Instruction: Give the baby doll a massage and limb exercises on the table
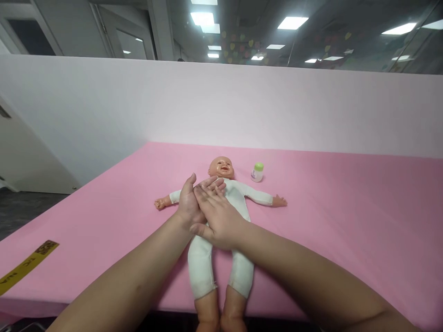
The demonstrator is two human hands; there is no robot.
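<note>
A baby doll [242,193] in a white cloth suit lies on its back, head toward the far wall, arms spread and feet at the near edge. Above its torso my two hands meet. My left hand [190,203] is palm up with its fingers stretched out and thumb raised. Across that palm lies my right hand [221,216], palm down, its fingers extended flat. Nothing shows between the palms. The hands hide part of the doll's chest and belly; whether they touch the doll, I cannot tell.
A small clear bottle with a green cap [257,172] stands right of the doll's head. The pink-covered table [346,221] reaches a white wall [277,110] at the back. A yellow label strip [27,267] lies at the near left, by the table's edge.
</note>
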